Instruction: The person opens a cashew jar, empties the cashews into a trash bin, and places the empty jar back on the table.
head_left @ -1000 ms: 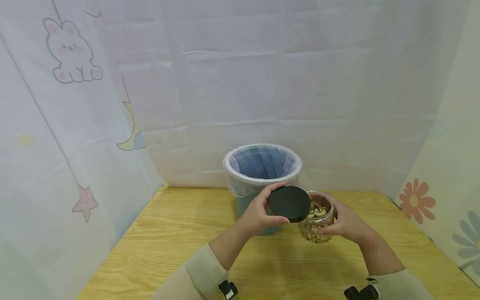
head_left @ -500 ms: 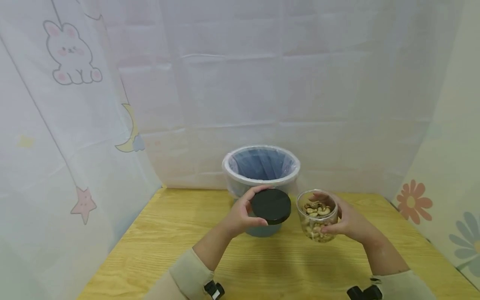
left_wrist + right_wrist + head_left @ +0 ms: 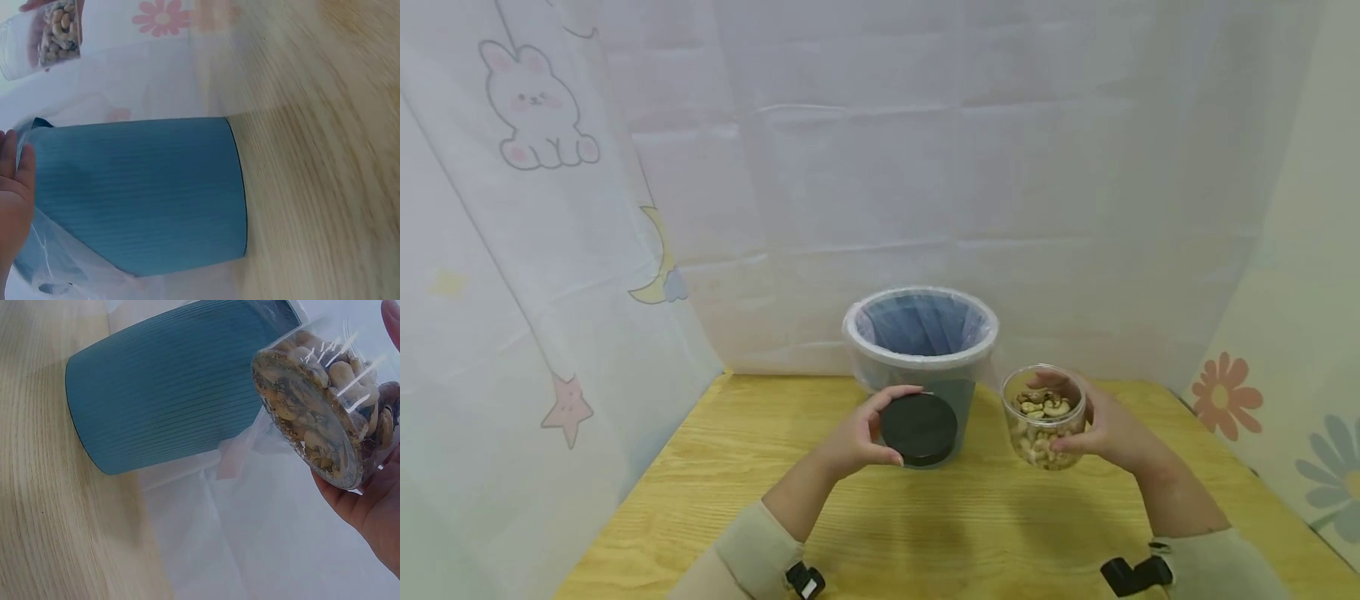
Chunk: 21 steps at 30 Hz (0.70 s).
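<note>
My left hand (image 3: 861, 435) pinches a round black lid (image 3: 919, 429) by its edge, in front of the bin in the head view. In my right hand (image 3: 1112, 429) is a clear jar (image 3: 1043, 417) without a lid, gripped round its side. Cashews and other nuts (image 3: 312, 394) fill the lower part of the jar, which is held in the air above the table. The left wrist view shows part of my left hand (image 3: 14, 200) at the left edge; the lid is out of that view. My right hand's fingers are partly hidden behind the jar.
A blue-grey bin (image 3: 925, 362) with a clear plastic liner stands at the back middle of the wooden table (image 3: 790, 467). A white printed cloth (image 3: 850, 167) hangs behind it and along both sides.
My left hand has moved left with the lid, away from the jar. My right hand has shifted slightly right and up with the jar, whose mouth is now uncovered in the head view.
</note>
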Each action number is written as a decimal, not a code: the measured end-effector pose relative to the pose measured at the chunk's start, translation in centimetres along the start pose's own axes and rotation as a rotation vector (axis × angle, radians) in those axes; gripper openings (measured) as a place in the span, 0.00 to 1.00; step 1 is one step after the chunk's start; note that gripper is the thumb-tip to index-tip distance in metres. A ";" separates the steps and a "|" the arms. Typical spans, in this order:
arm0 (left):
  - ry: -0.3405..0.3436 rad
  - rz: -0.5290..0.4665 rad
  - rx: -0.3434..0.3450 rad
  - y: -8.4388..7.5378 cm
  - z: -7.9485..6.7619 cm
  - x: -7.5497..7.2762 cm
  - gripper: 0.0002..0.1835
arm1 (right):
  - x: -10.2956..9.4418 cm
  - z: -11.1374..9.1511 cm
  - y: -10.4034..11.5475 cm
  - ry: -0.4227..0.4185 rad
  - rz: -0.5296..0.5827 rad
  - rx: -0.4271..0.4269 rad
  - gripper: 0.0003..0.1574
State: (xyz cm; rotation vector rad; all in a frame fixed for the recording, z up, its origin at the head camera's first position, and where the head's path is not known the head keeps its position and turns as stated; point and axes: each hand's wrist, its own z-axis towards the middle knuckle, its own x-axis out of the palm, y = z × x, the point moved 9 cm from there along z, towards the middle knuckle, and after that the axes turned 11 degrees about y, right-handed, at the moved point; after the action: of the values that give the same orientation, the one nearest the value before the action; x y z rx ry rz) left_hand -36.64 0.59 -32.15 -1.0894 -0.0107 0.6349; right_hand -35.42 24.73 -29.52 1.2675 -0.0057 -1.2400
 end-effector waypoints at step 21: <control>0.015 0.086 -0.231 3.8 -4.0 -2.2 0.45 | -0.9 0.0 1.2 -0.001 -0.014 -0.056 0.53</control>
State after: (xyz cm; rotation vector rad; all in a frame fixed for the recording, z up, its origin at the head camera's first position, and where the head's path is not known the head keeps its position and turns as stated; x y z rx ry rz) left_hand -39.04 -2.56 -36.55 -1.3235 -0.0247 0.7151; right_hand -34.96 25.10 -28.12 1.2203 0.0368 -1.2443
